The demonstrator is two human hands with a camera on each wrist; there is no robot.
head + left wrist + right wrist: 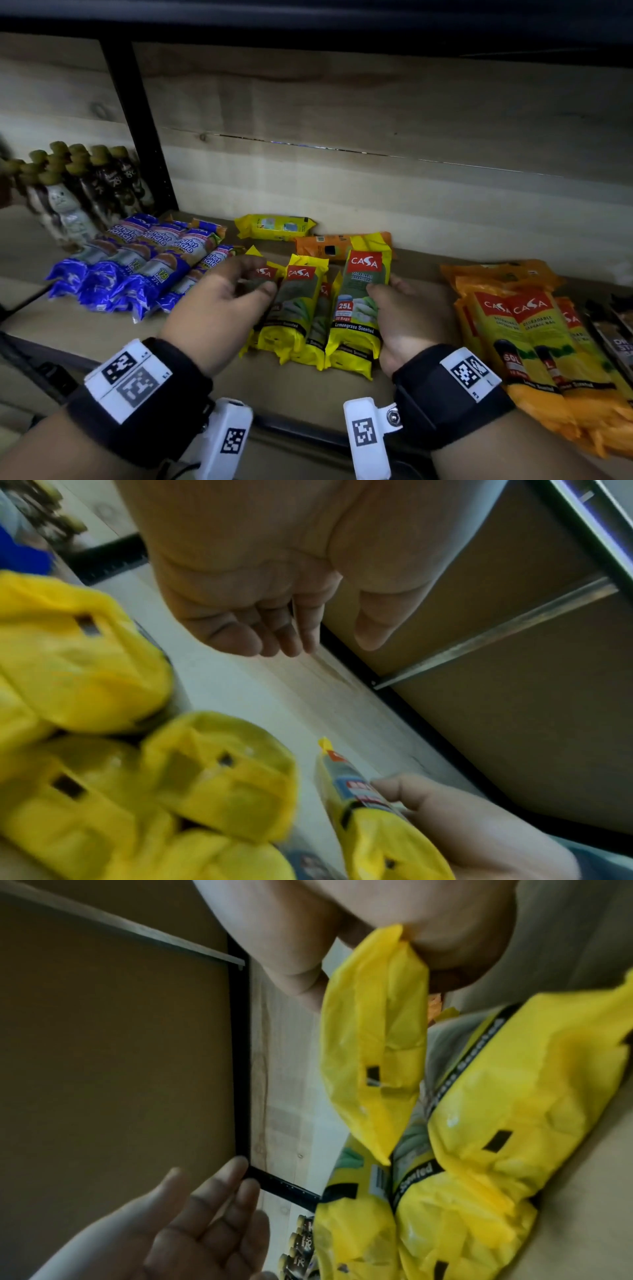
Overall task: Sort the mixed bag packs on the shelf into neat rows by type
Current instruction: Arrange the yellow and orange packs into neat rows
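Note:
Several yellow CASA 25L packs [298, 308] lie side by side in the middle of the wooden shelf [68, 318]. My right hand [385, 291] grips one more yellow pack [359, 308] by its side, lifted at the right end of that row; the right wrist view shows this pack [373, 1042] pinched between thumb and fingers. My left hand [255, 287] hovers over the row's left packs with fingers loosely bent and nothing in it. In the left wrist view the left hand [274, 631] is empty above the yellow packs [85, 669].
Blue singlet-handle packs [147, 260] lie in rows at the left, with bottles [78, 192] behind a black post [137, 120]. Orange CASA 60L packs [534, 335] are stacked at the right. A yellow pack [274, 226] and an orange pack [325, 248] lie by the back wall.

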